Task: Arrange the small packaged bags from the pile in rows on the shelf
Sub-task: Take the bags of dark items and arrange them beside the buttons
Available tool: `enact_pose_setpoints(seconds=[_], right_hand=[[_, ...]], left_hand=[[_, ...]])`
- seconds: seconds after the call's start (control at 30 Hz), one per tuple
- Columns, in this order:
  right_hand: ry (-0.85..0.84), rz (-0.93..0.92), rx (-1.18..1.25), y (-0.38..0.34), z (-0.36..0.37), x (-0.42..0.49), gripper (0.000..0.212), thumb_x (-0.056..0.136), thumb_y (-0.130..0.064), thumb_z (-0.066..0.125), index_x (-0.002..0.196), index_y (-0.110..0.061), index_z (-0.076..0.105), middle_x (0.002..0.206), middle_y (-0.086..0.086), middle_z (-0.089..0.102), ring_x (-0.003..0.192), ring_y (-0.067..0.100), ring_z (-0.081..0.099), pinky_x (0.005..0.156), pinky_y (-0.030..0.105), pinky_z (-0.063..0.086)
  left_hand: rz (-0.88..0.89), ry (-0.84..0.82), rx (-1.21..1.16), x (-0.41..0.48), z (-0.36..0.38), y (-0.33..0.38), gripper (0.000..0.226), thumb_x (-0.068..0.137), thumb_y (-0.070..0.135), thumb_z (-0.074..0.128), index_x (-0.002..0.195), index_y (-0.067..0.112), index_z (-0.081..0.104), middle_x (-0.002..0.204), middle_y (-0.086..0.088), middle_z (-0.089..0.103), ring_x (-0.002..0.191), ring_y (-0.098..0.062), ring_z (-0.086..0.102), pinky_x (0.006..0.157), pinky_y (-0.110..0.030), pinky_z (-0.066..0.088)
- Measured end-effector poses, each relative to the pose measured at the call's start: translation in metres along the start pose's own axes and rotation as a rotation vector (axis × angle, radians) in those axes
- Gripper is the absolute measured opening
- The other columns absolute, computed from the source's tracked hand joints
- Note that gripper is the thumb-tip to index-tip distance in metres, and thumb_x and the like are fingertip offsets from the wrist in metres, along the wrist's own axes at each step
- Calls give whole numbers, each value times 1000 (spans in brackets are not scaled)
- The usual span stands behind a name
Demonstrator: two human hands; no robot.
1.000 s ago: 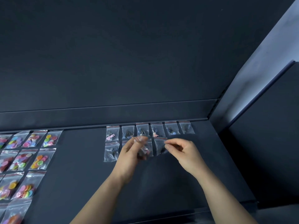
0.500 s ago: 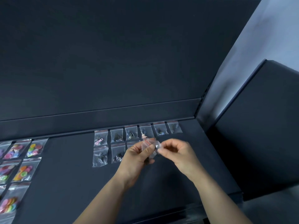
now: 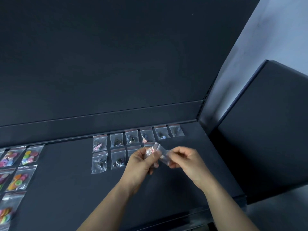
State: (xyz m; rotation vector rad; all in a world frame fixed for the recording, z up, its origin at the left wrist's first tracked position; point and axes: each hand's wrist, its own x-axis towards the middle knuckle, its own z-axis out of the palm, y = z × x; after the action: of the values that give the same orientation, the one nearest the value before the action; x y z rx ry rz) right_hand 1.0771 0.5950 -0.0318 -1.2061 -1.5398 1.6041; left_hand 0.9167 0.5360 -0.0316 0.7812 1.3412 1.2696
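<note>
At the far left edge of the dark shelf (image 3: 66, 189) lie the button bags (image 3: 29, 155), clear packets of bright round pieces. They lie flat in rows and run off the picture. Well apart from them, toward the middle, are the small clear bags, each with a red strip along its top.

The back row (image 3: 131, 137) has six bags side by side along the rear edge of the shelf, just under the dark back panel (image 3: 116, 64). The leftmost one holds something pink. The front row (image 3: 118, 158) lies just in front of it. Two of its bags are in full view, and a third and the top of a fourth show partly behind the left hand (image 3: 141, 165).

That hand is raised over the shelf, its fingers curled round a clump of bags (image 3: 150, 151) with the thumb pressed on top. I cannot tell how many bags are in it.

Just beside it, the right hand (image 3: 186, 161) pinches a single bag (image 3: 166, 155) between thumb and fingertips. The bag's left end meets the clump. Its contents are too blurred to make out, and I cannot tell whether the left hand grips this bag too.

Farther right, a dark side panel (image 3: 266, 130) closes off the shelf, with a pale wall (image 3: 275, 30) above it.
</note>
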Motion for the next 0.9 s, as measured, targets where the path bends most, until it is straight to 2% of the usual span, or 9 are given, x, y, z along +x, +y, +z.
enact_pose_setpoints(seconds=[0.17,0.27,0.3,0.37,0.43,0.53,0.63,0.73,0.9], right_hand=[[-13,42,-5,3,-5,4,14,83,-8,71,94,-4,64,79,13,69,70,18,66,67,33,58],[137,60,-37,10,-7,14,7,86,-2,65,92,-5,62,82,15,69,65,19,66,65,33,59],[209,66,-46,14,-9,19,7,87,-3,64,91,-6,61,81,14,69,64,18,66,64,33,60],[316,54,-99,22,-11,31,7,86,-5,65,85,-10,60,79,10,69,62,18,67,64,34,60],[367,12,-268,29,-10,39,10,85,-13,67,77,-18,62,75,0,71,65,16,67,64,37,58],[381,-53,-656,34,-10,39,6,83,-25,67,77,-24,67,78,-12,68,73,10,63,66,32,53],[416,-163,-787,38,-16,35,6,81,-25,70,86,-25,68,95,-13,57,77,9,58,68,29,50],[285,-363,-826,48,-20,33,19,81,-19,72,100,-24,72,104,-11,58,88,7,54,75,20,44],[172,-411,-861,57,-18,39,29,84,-19,71,113,-18,71,111,-5,60,95,14,60,80,20,43]], left_hand=[[-27,-3,80,3,2,-5,18,88,14,66,89,-4,65,52,-1,54,46,-10,41,45,-19,35],[9,96,218,6,1,-8,13,92,13,61,100,9,69,60,1,60,47,-8,49,50,-18,43],[38,142,325,7,-2,-11,16,92,14,60,105,15,69,70,1,64,53,-9,55,56,-18,47],[141,190,650,8,-10,-16,26,91,19,60,115,26,65,99,6,68,85,-9,64,75,-17,46],[235,153,923,8,-14,-19,36,92,22,58,126,29,58,129,13,57,117,-7,54,87,-15,39],[234,69,1129,8,-14,-24,45,95,28,49,139,36,44,148,22,35,127,-5,46,93,-20,41],[227,40,1171,6,-15,-28,46,97,28,45,141,41,38,152,25,25,127,-4,47,92,-23,46],[250,36,1162,5,-17,-29,45,97,27,44,140,41,40,152,26,24,128,-2,46,92,-22,46],[287,29,1176,5,-19,-31,44,97,28,44,138,42,41,152,27,23,128,1,43,91,-21,44]])
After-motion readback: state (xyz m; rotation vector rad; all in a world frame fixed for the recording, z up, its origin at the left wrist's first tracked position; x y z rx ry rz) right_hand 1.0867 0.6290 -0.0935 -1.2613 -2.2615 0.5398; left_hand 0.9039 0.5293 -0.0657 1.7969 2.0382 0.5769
